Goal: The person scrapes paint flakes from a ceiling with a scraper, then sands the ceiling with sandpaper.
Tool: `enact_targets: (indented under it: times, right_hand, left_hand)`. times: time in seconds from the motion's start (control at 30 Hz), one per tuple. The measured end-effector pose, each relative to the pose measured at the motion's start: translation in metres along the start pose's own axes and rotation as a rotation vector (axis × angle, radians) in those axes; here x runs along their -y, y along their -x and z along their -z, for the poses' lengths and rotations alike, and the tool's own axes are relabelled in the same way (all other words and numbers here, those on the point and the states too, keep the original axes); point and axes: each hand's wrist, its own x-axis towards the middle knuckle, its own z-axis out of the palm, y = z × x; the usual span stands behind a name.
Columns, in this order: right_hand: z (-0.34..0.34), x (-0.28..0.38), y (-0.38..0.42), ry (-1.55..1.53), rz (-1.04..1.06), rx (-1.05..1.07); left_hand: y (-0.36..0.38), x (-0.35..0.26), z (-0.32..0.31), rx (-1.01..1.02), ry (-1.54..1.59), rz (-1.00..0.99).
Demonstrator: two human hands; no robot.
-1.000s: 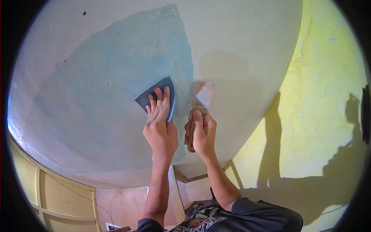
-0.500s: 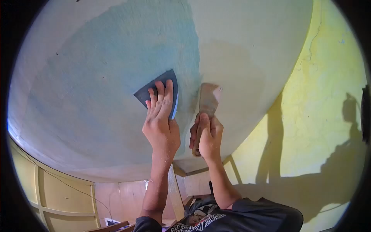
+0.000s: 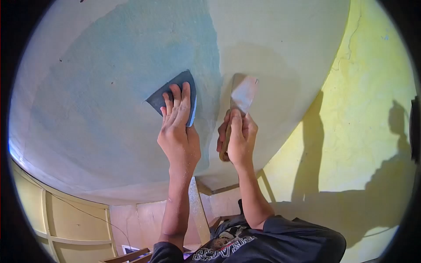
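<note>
A piece of dark sandpaper (image 3: 160,93) lies against the pale ceiling surface (image 3: 127,144), its lighter blue edge showing at the right. My left hand (image 3: 179,131) presses on it with the fingers, the thumb side by that edge. To the right, my right hand (image 3: 239,136) is closed round the handle of a putty knife (image 3: 244,93), whose wide blade points up and carries whitish smears. A blue-green patch (image 3: 166,39) covers the surface above and around the sandpaper; the knife is over the paler part to its right.
A yellow wall (image 3: 351,144) with dark shadows is on the right. Yellow panels with wooden strips (image 3: 79,219) stand at the lower left, a thin cable hanging across them. A wooden beam (image 3: 199,210) rises behind my left forearm.
Both hands have moved upward in view, the left with the sandpaper and slightly left. The putty knife has risen and turned, its blade leaning further right.
</note>
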Motion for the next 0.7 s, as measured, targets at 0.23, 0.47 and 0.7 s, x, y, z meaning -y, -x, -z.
enact_targets:
  times: [0.23, 0.47, 0.7]
  right_hand:
    - [0.001, -0.003, 0.003, 0.055, -0.058, 0.033]
    - [0.005, -0.002, 0.008, 0.07, -0.1, 0.051]
    - [0.002, -0.013, 0.008, -0.008, -0.052, 0.052]
  left_hand:
    - [-0.001, 0.001, 0.0, -0.006, 0.023, -0.001]
    - [-0.001, 0.0, 0.003, 0.036, -0.011, 0.002]
    - [-0.001, -0.001, 0.001, 0.029, 0.039, 0.032]
